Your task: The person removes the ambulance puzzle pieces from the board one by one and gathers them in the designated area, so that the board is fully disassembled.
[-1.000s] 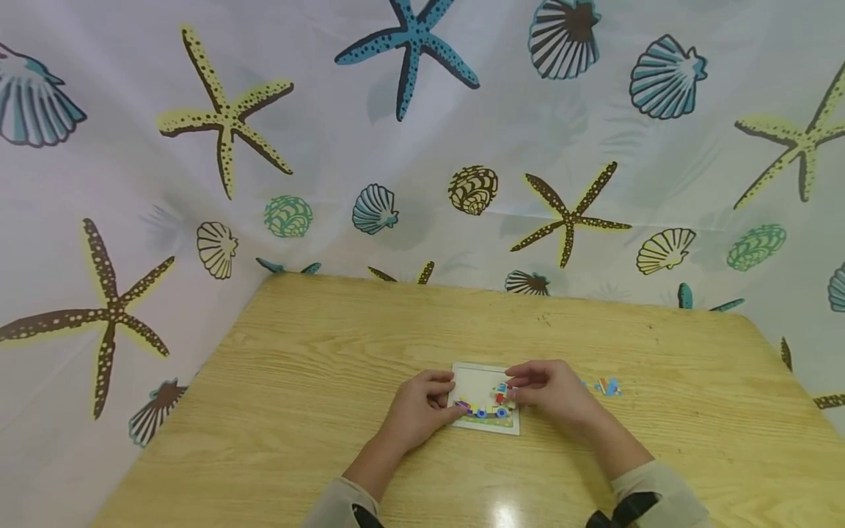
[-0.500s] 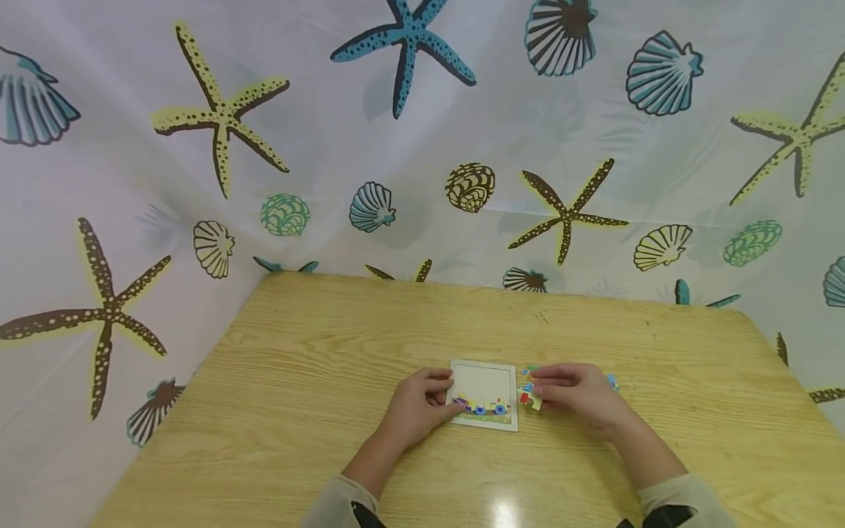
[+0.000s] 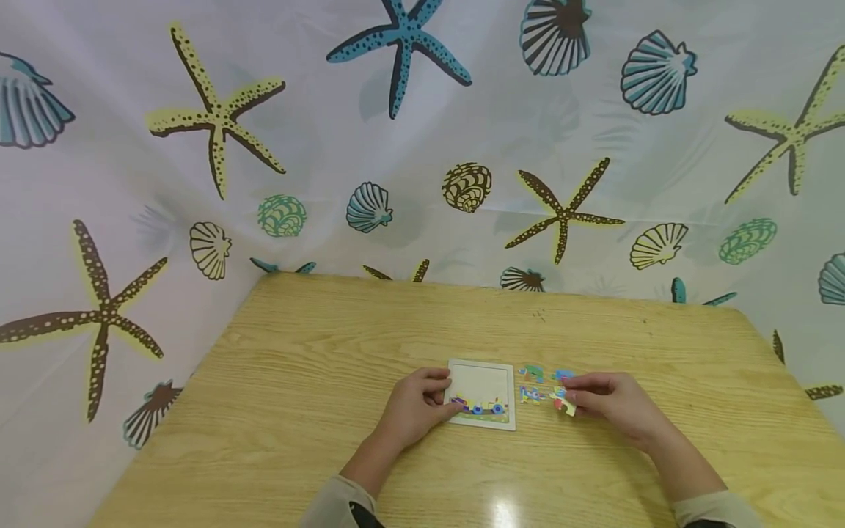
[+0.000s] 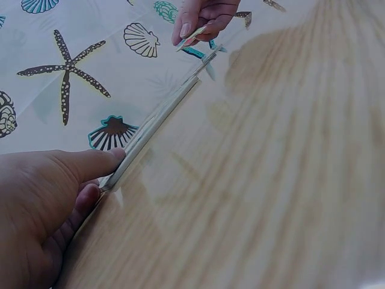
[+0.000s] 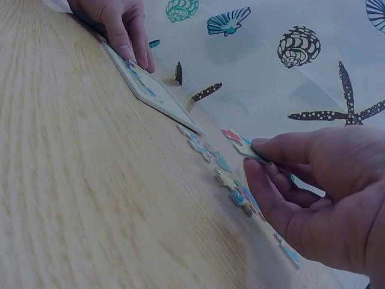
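Observation:
My left hand [image 3: 414, 405] grips the left edge of a square puzzle board [image 3: 480, 381], its thumb on top by the lower left corner. A strip of joined pieces [image 3: 487, 408], showing a blue-wheeled vehicle, fills the board's bottom; the upper part is bare cream. To the right of the board, my right hand [image 3: 623, 411] pinches a jigsaw piece [image 5: 242, 144] between thumb and fingers, held above the table in the right wrist view. The piece is pale yellow with red and blue. In the left wrist view, the left thumb [image 4: 99, 164] presses the board's rim.
Several loose jigsaw pieces [image 3: 531, 394] lie between the board and my right hand, one partly hidden by its fingers. The wooden table [image 3: 370, 323] runs back to a hanging cloth [image 3: 422, 147] printed with starfish and shells.
My right hand has carried the jigsaw piece from over the board to the right, past the loose pieces, uncovering some of them. The left hand has stayed on the board.

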A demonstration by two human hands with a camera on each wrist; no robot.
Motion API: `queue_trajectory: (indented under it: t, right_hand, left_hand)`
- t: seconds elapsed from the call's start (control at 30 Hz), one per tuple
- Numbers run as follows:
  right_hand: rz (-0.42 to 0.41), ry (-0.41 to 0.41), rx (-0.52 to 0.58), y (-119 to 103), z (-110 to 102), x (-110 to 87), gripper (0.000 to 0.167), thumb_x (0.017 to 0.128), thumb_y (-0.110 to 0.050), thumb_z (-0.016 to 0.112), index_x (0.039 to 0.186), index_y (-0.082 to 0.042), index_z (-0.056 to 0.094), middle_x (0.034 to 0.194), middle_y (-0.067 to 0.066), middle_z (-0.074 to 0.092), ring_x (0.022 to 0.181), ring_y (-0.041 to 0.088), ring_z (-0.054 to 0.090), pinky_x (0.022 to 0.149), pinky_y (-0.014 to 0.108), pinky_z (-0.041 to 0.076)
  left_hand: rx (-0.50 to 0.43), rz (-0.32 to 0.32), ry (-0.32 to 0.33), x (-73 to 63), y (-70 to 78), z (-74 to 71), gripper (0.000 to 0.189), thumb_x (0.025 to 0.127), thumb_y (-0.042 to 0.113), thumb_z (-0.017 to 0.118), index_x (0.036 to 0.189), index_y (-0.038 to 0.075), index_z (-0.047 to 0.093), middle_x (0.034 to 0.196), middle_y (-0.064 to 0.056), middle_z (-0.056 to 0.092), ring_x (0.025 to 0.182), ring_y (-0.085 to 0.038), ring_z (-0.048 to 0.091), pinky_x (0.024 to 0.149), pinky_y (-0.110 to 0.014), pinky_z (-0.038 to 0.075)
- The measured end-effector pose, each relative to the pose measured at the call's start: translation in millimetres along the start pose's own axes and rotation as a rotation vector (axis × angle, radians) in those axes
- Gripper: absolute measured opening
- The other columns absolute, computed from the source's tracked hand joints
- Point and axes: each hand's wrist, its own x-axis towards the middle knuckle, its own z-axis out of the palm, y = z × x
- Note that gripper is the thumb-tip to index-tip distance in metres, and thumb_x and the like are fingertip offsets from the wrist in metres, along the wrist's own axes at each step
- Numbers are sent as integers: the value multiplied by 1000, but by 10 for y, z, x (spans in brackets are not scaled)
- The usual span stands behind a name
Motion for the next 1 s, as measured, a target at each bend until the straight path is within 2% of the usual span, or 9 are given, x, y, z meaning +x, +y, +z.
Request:
queue_trajectory:
  t: [0.23,0.53,0.8,0.9,1.0]
  right_hand:
    - [30,57,-41,71,-160,-84,45,95,-14,68,129,13,58,121,10,64,100,8,67,88,29,58]
    - [47,126,-114,143,-372,-114,49,95,-17,69,132,12,54,124,14,66,98,6,68,86,30,58]
    - [49,156,-177,175,-456,-144,44,94,-11,69,127,16,56,110,13,71,91,7,70,81,28,60]
    - [40,196,-268,163,-443,-149,41,93,-14,71,123,13,60,107,13,73,89,7,69,76,25,59]
    - [24,260,-434,149,-395,-162,39,91,-20,74,118,7,65,104,12,74,89,11,69,72,24,57]
  left_hand:
    - [-3,4,0,-4,-1,11,45,81,19,85,118,-2,72,129,-9,65,80,-9,56,68,-17,49]
    - [13,17,5,-5,4,8,45,81,20,84,118,-2,72,129,-9,65,80,-9,55,68,-17,49]
    - [6,8,5,18,-18,20,46,82,20,84,120,-1,71,117,-8,67,76,-8,54,66,-18,49]
    - [2,2,7,24,-27,23,46,81,20,84,121,-1,71,114,-7,67,76,-8,54,66,-18,49]
    - [2,-2,7,26,-32,28,47,81,21,85,121,-1,71,115,-7,67,76,-9,54,66,-18,49]
